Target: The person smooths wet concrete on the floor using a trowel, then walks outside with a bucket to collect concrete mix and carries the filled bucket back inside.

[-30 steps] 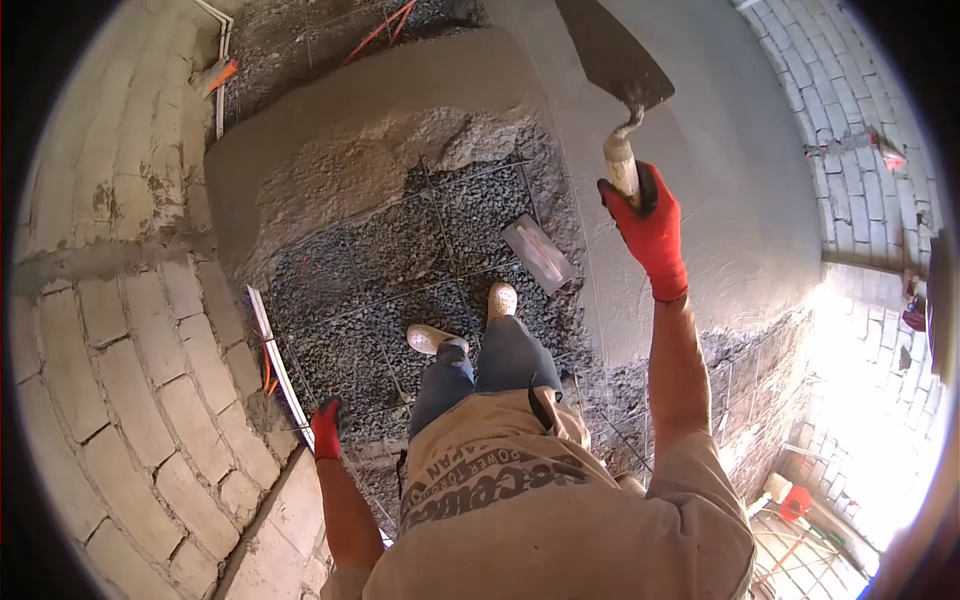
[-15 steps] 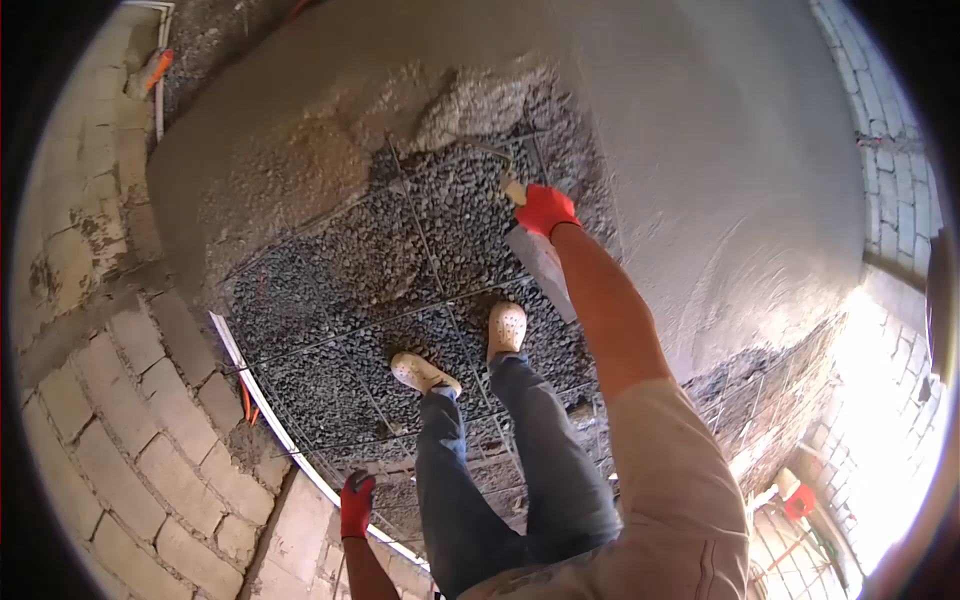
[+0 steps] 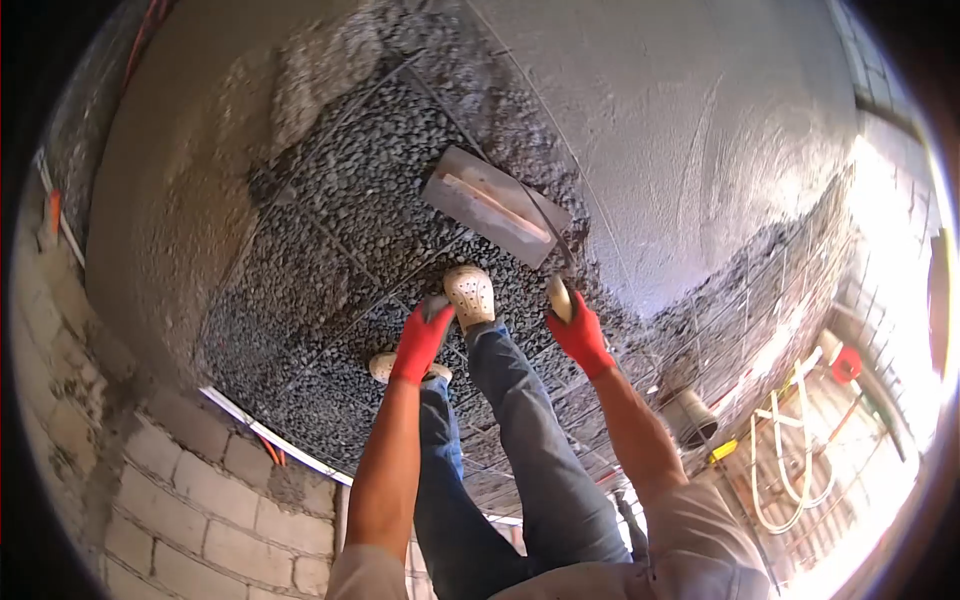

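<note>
Right red-gloved hand (image 3: 580,337): fingers clamped on pale wooden trowel handle (image 3: 560,298). Left red-gloved hand (image 3: 420,345): cannot tell. Steady wrist advisable near grey rectangular float (image 3: 490,208).

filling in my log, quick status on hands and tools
Right hand gripping trowel. Left hand near shoe, grip unclear. Float lying on gravel, partly hidden behind trowel.

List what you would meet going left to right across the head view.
Orange stub, orange tubes, red-gloved left grip, red-gloved right grip holding a pale handle, grey pipe, red ring.
</note>
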Demonstrator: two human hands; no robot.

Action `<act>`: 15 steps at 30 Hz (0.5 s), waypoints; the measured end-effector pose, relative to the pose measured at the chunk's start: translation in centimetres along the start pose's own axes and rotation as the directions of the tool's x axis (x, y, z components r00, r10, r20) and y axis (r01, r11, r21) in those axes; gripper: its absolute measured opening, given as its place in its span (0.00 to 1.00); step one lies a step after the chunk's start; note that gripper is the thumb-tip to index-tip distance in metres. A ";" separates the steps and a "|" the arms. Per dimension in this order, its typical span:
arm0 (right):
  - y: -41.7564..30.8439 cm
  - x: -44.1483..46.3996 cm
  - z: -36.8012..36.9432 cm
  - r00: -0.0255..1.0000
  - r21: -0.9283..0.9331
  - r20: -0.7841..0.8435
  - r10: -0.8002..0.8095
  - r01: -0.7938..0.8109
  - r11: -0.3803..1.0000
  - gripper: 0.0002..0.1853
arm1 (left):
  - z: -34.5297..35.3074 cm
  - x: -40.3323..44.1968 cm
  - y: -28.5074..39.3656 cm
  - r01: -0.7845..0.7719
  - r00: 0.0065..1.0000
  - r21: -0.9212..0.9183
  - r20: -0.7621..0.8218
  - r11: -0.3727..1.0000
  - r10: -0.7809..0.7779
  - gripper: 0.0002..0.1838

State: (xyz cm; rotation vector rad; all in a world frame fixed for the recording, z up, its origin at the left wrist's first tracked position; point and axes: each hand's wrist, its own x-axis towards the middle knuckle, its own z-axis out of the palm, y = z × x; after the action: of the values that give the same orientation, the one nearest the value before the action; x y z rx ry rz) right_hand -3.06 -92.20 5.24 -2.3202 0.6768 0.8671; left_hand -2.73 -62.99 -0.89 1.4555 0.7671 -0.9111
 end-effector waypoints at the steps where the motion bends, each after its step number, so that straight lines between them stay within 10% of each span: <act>1: 2.5 -1.8 -0.4 0.998 -0.007 0.005 0.064 -0.064 0.998 0.25 | 2.0 2.8 0.8 -0.037 0.999 0.054 -0.004 0.998 0.037 0.25; 6: 11.2 -10.2 -1.4 0.925 0.010 0.100 0.366 -0.369 0.929 0.23 | 10.8 17.1 0.3 0.018 0.999 -0.151 -0.038 0.988 -0.024 0.22; 11: 18.1 -18.1 1.3 0.811 0.036 0.128 0.571 -0.579 0.814 0.21 | 14.5 22.7 2.5 0.401 0.907 -0.410 0.049 0.819 -0.419 0.16; 14: 20.8 -23.4 3.7 0.748 0.129 0.150 0.646 -0.663 0.738 0.21 | 14.6 21.9 3.6 0.346 0.903 -0.533 -0.036 0.772 -0.429 0.12; 15: 21.4 -25.4 4.6 0.744 0.176 0.148 0.651 -0.668 0.723 0.22 | 11.7 23.9 0.2 0.190 0.982 -0.385 0.084 0.903 -0.171 0.11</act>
State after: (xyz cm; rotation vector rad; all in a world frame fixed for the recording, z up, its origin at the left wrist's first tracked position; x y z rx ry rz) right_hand -35.13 -97.93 13.19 -1.8247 1.5432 1.1049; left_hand 7.63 -75.84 -21.72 1.0183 0.9978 -0.8682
